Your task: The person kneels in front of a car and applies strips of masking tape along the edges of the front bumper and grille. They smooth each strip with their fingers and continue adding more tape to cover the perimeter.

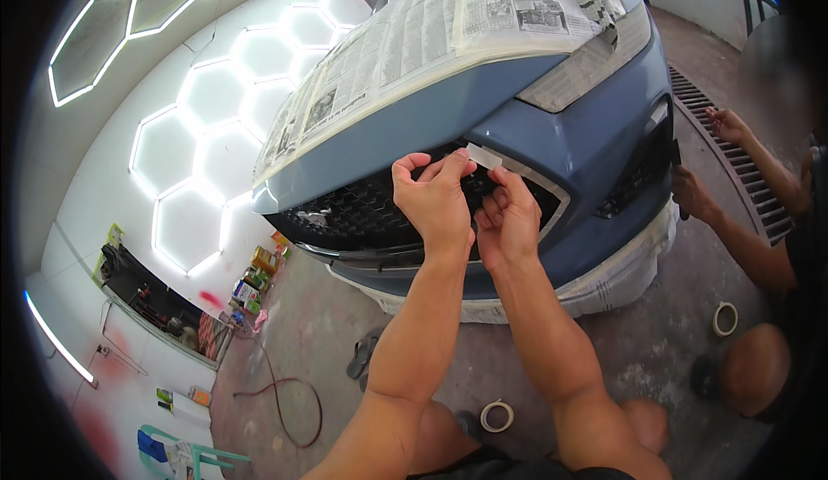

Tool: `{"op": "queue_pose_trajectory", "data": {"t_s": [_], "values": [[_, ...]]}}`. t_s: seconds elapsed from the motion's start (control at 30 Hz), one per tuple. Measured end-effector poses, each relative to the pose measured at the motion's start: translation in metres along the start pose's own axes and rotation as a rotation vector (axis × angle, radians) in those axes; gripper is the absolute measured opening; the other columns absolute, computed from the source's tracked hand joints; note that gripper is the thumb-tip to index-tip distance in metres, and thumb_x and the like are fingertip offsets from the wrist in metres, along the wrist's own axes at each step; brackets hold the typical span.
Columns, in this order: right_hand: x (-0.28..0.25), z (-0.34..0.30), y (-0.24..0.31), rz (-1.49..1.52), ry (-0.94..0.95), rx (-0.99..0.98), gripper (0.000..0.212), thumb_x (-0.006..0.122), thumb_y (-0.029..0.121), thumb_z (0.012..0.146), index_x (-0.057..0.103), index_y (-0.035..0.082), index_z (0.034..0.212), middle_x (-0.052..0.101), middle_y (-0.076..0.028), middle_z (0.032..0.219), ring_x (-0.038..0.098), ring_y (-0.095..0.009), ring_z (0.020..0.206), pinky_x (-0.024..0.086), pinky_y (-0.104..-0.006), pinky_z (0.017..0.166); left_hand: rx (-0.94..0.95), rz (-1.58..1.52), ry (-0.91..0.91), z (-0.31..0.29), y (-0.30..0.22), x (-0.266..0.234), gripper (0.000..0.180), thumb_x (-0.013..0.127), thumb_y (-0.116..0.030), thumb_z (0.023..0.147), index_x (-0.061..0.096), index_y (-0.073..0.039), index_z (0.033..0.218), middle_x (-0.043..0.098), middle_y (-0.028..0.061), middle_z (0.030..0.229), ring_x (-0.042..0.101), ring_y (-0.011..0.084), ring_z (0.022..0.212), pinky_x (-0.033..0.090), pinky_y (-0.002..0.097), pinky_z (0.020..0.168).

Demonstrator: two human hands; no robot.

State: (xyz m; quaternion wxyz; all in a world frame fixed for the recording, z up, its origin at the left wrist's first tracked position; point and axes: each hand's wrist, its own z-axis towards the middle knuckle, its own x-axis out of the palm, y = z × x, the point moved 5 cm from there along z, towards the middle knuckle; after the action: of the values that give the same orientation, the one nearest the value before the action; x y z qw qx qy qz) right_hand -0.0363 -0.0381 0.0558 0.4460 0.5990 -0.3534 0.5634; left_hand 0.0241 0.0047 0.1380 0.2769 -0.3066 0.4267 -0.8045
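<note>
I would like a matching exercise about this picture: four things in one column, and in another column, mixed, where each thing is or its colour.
Things:
1. pale strip
2. newspaper
3. hose
4. chair

Places and colours:
A. light green, at the lower left of the picture
B. at the fingertips of the left hand and right hand
C. dark red, curved on the floor
D. spread over the blue hood

Pairs: 1-B, 2-D, 3-C, 4-A.

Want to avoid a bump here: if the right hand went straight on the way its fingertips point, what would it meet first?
Probably the blue bumper, behind the pale strip that the right hand pinches; depth is unclear in this single view, so I can't tell the gap.
</note>
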Motion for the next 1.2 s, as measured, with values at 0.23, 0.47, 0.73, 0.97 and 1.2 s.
{"op": "queue_pose_trajectory", "data": {"t_s": [0.23, 0.47, 0.73, 0.97, 1.2], "values": [[0.0, 0.0, -0.002, 0.003, -0.015, 0.01, 0.013, 0.069, 0.019, 0.093, 0.063, 0.007, 0.09, 0.038, 0.008, 0.064, 0.032, -0.005, 0.05, 0.026, -0.0253, 0.05, 0.077, -0.03, -0.036, -0.001, 0.005, 0.0, 0.043, 0.075, 0.004, 0.082, 0.043, -0.001, 0.11, 0.072, 0.0194, 0.087, 0.069, 0.0196, 0.078, 0.053, 0.0295, 0.079], [0.003, 0.007, -0.003, 0.026, -0.026, 0.054, 0.012, 0.068, 0.018, 0.093, 0.064, 0.007, 0.089, 0.039, 0.008, 0.063, 0.031, -0.005, 0.049, 0.026, -0.0254, 0.049, 0.103, -0.016, -0.058, 0.005, 0.007, 0.001, 0.047, 0.078, 0.002, 0.08, 0.044, -0.002, 0.113, 0.071, 0.0143, 0.086, 0.067, 0.016, 0.073, 0.044, 0.0254, 0.059], [0.004, 0.009, -0.003, 0.018, -0.027, 0.042, 0.013, 0.069, 0.018, 0.092, 0.064, 0.007, 0.087, 0.039, 0.008, 0.062, 0.031, -0.005, 0.048, 0.027, -0.0252, 0.048, 0.165, -0.033, -0.075, 0.004, 0.008, 0.004, 0.048, 0.076, 0.004, 0.081, 0.042, -0.002, 0.114, 0.071, 0.015, 0.087, 0.068, 0.0163, 0.074, 0.046, 0.0249, 0.062], [0.006, 0.007, 0.0, 0.0, -0.046, 0.034, 0.013, 0.07, 0.017, 0.091, 0.064, 0.008, 0.086, 0.038, 0.008, 0.06, 0.031, -0.004, 0.047, 0.026, -0.0246, 0.047, 0.201, -0.086, -0.088, 0.0, 0.01, 0.004, 0.047, 0.075, 0.005, 0.081, 0.042, -0.003, 0.113, 0.072, 0.0165, 0.088, 0.069, 0.0169, 0.076, 0.047, 0.0241, 0.063], [0.007, 0.008, 0.0, 0.016, -0.044, 0.029, 0.012, 0.07, 0.016, 0.09, 0.063, 0.008, 0.085, 0.039, 0.009, 0.06, 0.031, -0.004, 0.047, 0.027, -0.0242, 0.047, 0.154, -0.042, -0.078, 0.003, 0.008, 0.005, 0.046, 0.074, 0.004, 0.082, 0.041, -0.002, 0.112, 0.072, 0.0186, 0.089, 0.069, 0.0184, 0.08, 0.049, 0.0276, 0.072]]}}
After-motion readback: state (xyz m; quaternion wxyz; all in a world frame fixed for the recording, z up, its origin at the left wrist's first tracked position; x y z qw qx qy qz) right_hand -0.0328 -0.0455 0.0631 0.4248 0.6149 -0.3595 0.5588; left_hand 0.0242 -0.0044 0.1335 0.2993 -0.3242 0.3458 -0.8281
